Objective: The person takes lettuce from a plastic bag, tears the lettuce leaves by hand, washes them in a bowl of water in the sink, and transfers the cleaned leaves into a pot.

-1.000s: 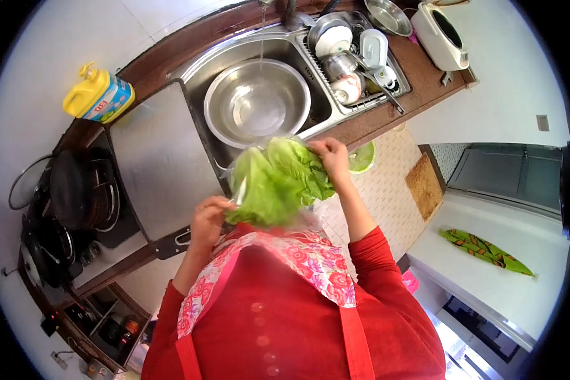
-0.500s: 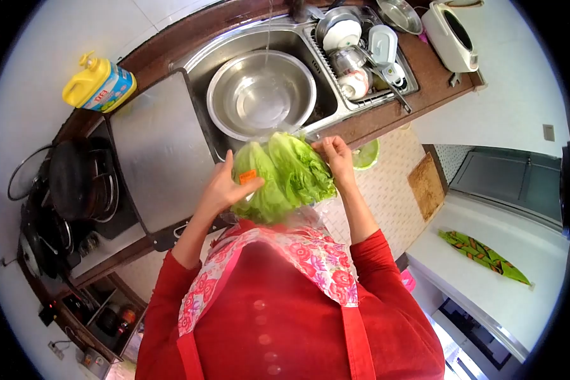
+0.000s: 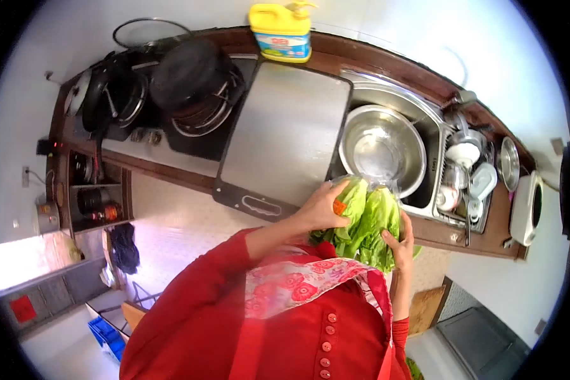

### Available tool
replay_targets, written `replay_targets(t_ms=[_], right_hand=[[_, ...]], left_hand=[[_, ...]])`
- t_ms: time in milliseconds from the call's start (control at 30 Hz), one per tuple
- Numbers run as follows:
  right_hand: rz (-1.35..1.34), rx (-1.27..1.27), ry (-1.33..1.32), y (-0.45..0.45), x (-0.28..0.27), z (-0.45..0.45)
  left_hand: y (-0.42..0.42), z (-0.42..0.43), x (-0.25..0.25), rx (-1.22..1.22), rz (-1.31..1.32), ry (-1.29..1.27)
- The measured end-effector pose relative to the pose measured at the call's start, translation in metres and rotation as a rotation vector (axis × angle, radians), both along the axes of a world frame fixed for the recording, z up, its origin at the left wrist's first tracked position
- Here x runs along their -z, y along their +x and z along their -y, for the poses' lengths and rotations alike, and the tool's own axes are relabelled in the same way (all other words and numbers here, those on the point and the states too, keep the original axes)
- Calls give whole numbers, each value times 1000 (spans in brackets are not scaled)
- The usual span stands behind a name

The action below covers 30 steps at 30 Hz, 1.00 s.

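Observation:
Leafy green lettuce (image 3: 381, 228) in a thin clear plastic bag is held in front of the apron, just below the sink's near edge. My left hand (image 3: 325, 208) wraps its left side, thumb across the front beside a small orange label (image 3: 339, 208). On the right side, my right hand (image 3: 399, 242) grips the lettuce with its thumb over the leaves. The bag's far end reaches up to the rim of a large steel basin (image 3: 418, 152), which sits in the sink (image 3: 432, 130).
Left of the sink lies a large metal-faced board (image 3: 285, 120), with a yellow pump jug (image 3: 280, 31) behind it. Pots, including a black one (image 3: 193, 76), crowd the stove. Dishes fill a rack (image 3: 465, 218) on the right, near a white appliance (image 3: 524, 209).
The view has swung left, so the counter appears farther right and more stove shows. My right hand has gone from pinching the bag's upper edge to holding the lettuce's side.

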State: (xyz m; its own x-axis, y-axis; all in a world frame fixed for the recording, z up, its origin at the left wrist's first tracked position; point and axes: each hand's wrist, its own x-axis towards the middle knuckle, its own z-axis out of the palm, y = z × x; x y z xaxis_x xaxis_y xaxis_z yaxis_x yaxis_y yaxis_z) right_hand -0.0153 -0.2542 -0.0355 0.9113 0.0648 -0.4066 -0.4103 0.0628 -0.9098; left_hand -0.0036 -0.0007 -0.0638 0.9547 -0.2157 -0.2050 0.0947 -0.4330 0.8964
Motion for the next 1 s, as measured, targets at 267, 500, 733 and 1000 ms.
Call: replay_targets(t_ms=[267,500,733,1000], right_hand=[[-206,-411,318,42,5,-152],[-447,-447,411,15,11,-359],[242,-642,-435,7,73,-381],[930,-650,-388,17,51,-373]], left_hand=[[-39,-187,-97,-177,-77,43],[-55,-365,-86,-273,-61,317],[-65,-398,-21,-400,168,870],[-68,-318,-18,-626,128,592]])
